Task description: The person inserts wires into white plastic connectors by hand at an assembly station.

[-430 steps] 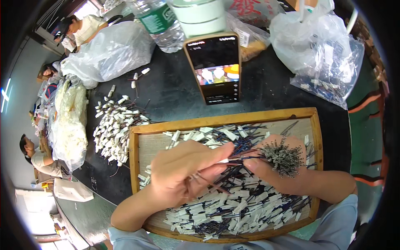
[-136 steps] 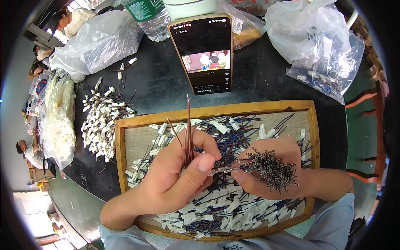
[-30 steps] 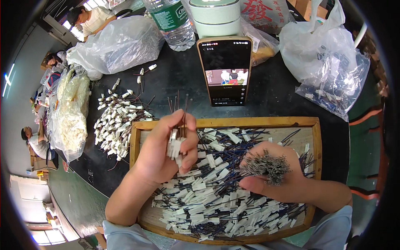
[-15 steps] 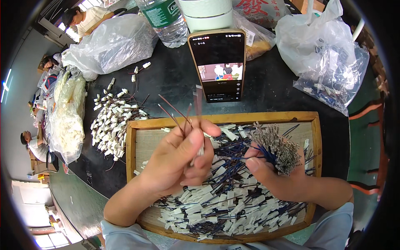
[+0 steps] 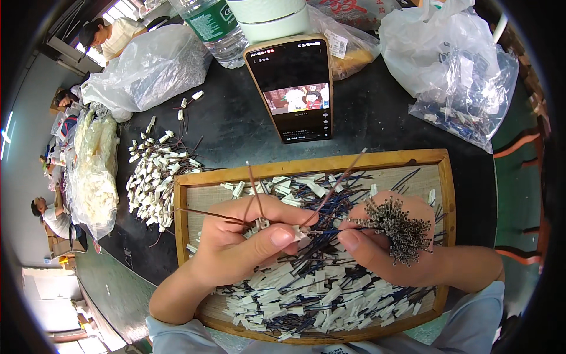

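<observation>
My left hand (image 5: 250,239) is closed around several white connectors with brown wires that stick out in different directions. One of these, a white connector (image 5: 302,232), shows at its thumb and faces my right hand (image 5: 368,251). In that right hand is a thick bundle of blue wires (image 5: 400,231) with metal terminal ends fanned upward. Its thumb and forefinger pinch a single blue wire (image 5: 327,231), whose tip reaches the white connector; how far in it sits, I cannot tell. Both hands hover over a wood-framed tray (image 5: 318,163) heaped with white connectors (image 5: 295,289) on blue and brown wires.
Left of the tray lies a pile of white connectors (image 5: 154,183) with brown wires. A phone (image 5: 298,121) playing a video stands behind it, near a water bottle (image 5: 218,29) and a pale green container (image 5: 271,20). Plastic bags (image 5: 147,65) surround the far side; people sit at far left.
My left hand has turned and come down, bringing a connector against the blue wire at my right fingertips. The brown wires now splay outward. The whole view has shifted slightly.
</observation>
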Available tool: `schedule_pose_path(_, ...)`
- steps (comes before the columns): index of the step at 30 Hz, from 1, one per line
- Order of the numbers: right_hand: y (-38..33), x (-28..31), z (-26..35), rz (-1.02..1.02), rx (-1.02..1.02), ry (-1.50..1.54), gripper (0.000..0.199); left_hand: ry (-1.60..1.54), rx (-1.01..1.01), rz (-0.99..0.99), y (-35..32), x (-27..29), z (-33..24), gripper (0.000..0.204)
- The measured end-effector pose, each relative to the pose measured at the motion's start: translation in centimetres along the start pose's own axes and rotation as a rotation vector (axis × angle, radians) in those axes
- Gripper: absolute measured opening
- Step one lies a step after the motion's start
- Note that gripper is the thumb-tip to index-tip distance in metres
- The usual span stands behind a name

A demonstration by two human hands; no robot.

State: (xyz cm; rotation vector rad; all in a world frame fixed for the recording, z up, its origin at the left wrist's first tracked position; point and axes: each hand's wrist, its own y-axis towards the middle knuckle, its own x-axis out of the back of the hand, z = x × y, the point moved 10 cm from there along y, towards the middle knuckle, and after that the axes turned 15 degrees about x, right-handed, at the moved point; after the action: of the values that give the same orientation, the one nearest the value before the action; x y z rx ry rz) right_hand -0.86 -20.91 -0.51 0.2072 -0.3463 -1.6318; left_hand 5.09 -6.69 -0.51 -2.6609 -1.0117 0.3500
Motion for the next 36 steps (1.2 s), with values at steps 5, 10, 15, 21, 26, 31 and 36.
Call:
schedule_pose_path(5, 0.6, -0.2, 2.0, 0.064, 0.168, -0.071, 0.014, -0.033, -0.001, 0.000, 0.0, 0.5, 0.2, 0.025)
schedule_pose_path(10, 0.8, -0.1, 2.2, 0.065, 0.194, -0.107, 0.014, -0.059, -0.016, 0.048, -0.2, 0.0, 0.1, 0.024)
schedule_pose_path(15, 0.6, 0.0, 1.7, 0.047, 0.138, -0.082, 0.013, -0.100, -0.034, -0.008, 0.0, 0.6, 0.2, 0.023)
schedule_pose_path(21, 0.9, -0.5, 1.8, 0.097, 0.195, -0.060, 0.013, -0.119, -0.009, 0.061, 0.3, -0.1, 0.4, 0.025)
schedule_pose_path(26, 0.8, -1.2, 1.8, 0.202, 0.233, -0.011, 0.014, -0.136, 0.002, 0.026, 0.2, 0.2, 0.6, 0.025)
schedule_pose_path(31, 0.8, -1.3, 2.0, 0.230, 0.242, -0.047, 0.014, -0.188, -0.006, 0.053, 0.2, 0.3, 0.7, 0.024)
schedule_pose_path(36, 0.6, -1.0, 1.7, 0.186, 0.274, -0.031, 0.015, 0.125, -0.046, 0.024, 0.1, -0.9, -0.4, 0.028)
